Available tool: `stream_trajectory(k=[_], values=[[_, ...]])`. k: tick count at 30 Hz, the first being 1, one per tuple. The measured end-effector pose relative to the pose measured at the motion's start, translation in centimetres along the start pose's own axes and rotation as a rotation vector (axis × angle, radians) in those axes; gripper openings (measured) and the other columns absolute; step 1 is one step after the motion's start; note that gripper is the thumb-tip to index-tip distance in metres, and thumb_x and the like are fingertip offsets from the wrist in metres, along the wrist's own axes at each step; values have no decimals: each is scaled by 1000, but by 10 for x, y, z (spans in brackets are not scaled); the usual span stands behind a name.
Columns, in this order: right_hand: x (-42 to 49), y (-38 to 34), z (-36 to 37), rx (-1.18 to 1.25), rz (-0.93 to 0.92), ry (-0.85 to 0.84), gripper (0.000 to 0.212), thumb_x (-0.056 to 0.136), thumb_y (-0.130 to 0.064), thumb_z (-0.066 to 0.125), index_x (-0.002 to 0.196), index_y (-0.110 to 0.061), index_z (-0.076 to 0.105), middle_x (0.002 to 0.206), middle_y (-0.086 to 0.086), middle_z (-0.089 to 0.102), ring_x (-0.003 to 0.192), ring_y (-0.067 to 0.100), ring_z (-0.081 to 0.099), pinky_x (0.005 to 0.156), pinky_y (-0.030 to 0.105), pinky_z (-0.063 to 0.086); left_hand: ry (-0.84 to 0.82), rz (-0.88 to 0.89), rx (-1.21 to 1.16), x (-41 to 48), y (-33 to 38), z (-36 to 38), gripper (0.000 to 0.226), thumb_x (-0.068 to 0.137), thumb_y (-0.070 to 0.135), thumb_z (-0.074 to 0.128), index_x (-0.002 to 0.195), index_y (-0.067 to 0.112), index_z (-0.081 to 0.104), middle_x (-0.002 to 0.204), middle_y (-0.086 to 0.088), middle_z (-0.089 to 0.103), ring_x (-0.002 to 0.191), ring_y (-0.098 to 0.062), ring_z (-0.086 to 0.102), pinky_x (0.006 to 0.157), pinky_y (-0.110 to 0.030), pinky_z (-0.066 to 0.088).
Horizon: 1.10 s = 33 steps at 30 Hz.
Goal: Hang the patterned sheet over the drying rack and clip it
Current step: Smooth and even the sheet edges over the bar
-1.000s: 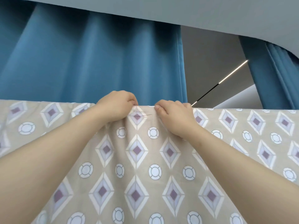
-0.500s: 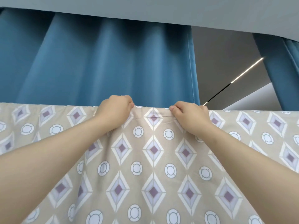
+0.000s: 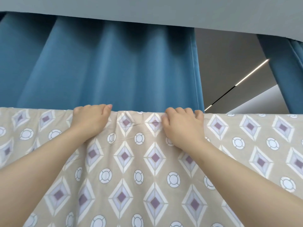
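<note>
The patterned sheet (image 3: pixel 124 161) is draped over a high horizontal line, presumably the drying rack, though the bar itself is hidden under the fold; the near half hangs down below both hands and spreads out wide to either side of them. The left hand (image 3: pixel 91 120) has its fingers curled over the top fold, gripping the cloth there; the right hand (image 3: pixel 183 126) does the same just beside it, fingers hooked over the fold and thumb pressed against the near face, so it pinches the cloth. Between the two hands the fold is slightly puckered; outward of each hand it runs fairly straight. Beyond the fingertips hangs a blue curtain (image 3: pixel 114 71).

The step in hand looks like the hanging itself, at the stage of settling and smoothing the top fold along the rack; the clipping is not yet done, and no clip is in view. The next move probably calls for drawing the hands apart to flatten the pucker between them; then one hand should hold the fold while the other fetches a clip.
</note>
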State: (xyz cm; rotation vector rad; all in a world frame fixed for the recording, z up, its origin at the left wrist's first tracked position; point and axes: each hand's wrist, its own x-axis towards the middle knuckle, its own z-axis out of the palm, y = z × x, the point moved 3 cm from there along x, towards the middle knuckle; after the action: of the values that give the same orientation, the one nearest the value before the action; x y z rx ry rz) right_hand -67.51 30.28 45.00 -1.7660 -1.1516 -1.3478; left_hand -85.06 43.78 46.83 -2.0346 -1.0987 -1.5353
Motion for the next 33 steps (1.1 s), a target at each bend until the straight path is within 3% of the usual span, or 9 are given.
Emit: stream_trajectory(k=[3,7,13,17,21,23,26,31,33], values=[[6,-29,7,81,-101,-11,36,99,-35,23,113,-20,53,112,1,57,111,25,45,103,42,21,2,46,-146,3,1,-2,40,101,30,25,69,18,45,87,-6,59,101,-31,55,82,-33,30],[20,-74,16,123,-124,-4,37,100,-32,22,103,-18,56,103,3,60,101,26,48,89,38,25,23,66,-285,8,-17,-7,34,100,26,31,99,13,62,101,-4,66,103,-29,53,84,-33,37],[19,-89,25,80,-25,61,36,101,-35,20,86,-18,49,98,3,60,101,27,48,91,38,26,-42,194,-171,15,-45,1,39,100,40,24,97,19,57,97,4,63,99,-23,53,83,-31,23],[19,-81,26,58,84,69,40,101,-36,20,71,-19,41,81,-2,49,94,25,45,90,37,26,10,254,-55,15,-51,2,43,101,39,16,68,21,38,70,6,50,79,-24,48,83,-35,26],[19,-88,25,57,123,82,43,101,-36,20,61,-22,29,77,-4,44,84,21,34,90,37,26,215,242,46,7,-65,0,42,101,35,14,73,19,40,81,0,60,80,-25,51,73,-35,26],[20,-91,26,38,136,75,41,101,-35,20,67,-18,36,78,-2,44,84,22,33,92,38,26,116,190,12,13,-62,0,41,101,34,14,75,18,42,88,-2,61,88,-26,53,79,-36,27],[18,-84,26,-17,168,78,39,100,-33,20,74,-16,43,79,-2,44,84,23,33,94,38,26,-9,194,-112,19,-51,0,42,100,33,18,66,18,37,84,-2,53,83,-26,46,81,-35,27],[16,-77,25,-27,155,50,41,100,-36,20,63,-23,31,73,-5,39,83,21,33,91,36,26,63,201,-111,13,-63,1,43,101,32,18,62,20,31,76,0,48,76,-26,42,80,-34,27],[14,-81,27,-41,148,54,41,100,-36,20,67,-20,38,76,-5,42,84,21,35,92,36,25,61,172,-106,12,-69,0,41,102,31,18,64,19,32,79,-3,54,76,-26,43,83,-35,29]])
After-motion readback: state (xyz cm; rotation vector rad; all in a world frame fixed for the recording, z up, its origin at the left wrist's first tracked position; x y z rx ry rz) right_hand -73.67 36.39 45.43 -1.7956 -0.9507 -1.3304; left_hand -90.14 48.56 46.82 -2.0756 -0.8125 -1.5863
